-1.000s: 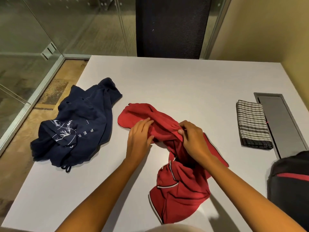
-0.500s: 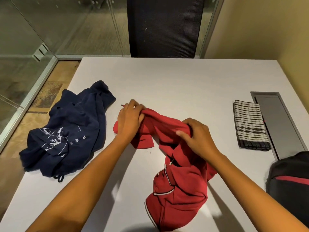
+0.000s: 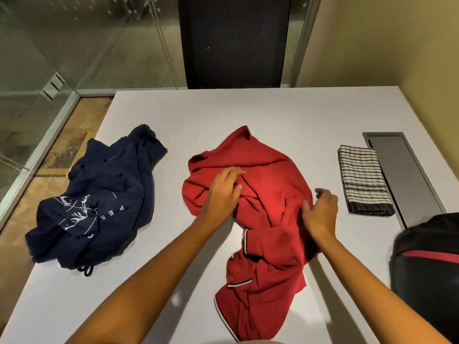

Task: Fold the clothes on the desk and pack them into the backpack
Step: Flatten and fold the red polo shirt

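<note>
We work at a flat white desk (image 3: 248,112). The crumpled red polo shirt (image 3: 270,184) with white trim lies in a heap at its middle, running toward the near edge. Our left hand (image 3: 223,192) rests on the upper left part of the red polo shirt, palm down, with the fingers stretched fairly straight over the folds and curled round nothing. Our right hand (image 3: 321,212) sits at the shirt's right edge, thumb on the red cloth and fingers bent above the desk. We cannot tell whether it pinches the fabric or merely touches it. The two hands are apart, with a stretch of shirt between them. To the left, clear of the red one, a rumpled navy T-shirt (image 3: 99,202) with a white print lies unfolded by the desk's left edge. To the right, a folded black-and-white checked cloth (image 3: 363,180) lies just beside a long grey metal hatch (image 3: 407,177) set into the desktop. The black backpack (image 3: 427,269) with a red stripe shows at the near right, apart from the shirt. Beyond the far edge are a black mesh chair back (image 3: 233,40) and a glass wall (image 3: 74,45)
</note>
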`<state>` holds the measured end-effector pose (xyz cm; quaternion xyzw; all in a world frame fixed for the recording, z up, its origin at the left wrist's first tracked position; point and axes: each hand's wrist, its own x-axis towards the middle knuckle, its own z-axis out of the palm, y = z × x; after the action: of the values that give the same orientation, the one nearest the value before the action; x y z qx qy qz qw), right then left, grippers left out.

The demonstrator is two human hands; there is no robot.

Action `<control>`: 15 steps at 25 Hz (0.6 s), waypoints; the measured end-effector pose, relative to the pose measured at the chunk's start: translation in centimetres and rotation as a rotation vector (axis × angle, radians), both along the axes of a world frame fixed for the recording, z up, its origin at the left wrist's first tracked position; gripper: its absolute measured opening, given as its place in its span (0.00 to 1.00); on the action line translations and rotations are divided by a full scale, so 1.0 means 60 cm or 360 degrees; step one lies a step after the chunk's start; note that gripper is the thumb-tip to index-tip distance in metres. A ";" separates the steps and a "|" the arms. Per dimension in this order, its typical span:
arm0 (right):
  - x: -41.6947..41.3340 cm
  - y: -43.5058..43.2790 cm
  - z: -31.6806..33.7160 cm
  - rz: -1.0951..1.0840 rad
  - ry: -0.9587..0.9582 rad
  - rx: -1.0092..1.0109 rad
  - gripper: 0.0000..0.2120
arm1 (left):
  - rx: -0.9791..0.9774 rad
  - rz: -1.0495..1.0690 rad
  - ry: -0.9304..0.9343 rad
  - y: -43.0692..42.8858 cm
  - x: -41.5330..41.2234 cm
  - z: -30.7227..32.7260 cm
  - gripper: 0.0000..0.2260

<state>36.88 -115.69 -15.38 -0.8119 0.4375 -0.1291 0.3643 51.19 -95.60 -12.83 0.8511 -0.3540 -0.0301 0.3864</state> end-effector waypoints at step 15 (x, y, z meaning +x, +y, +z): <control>-0.143 0.105 0.017 0.0683 -0.0494 -0.0388 0.03 | 0.0342 0.0230 0.1028 0.147 -0.211 -0.055 0.08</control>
<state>28.29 -109.39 -14.35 -0.8942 0.1761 -0.2235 0.3457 38.54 -86.81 -16.11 0.8563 -0.1470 -0.3076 0.3879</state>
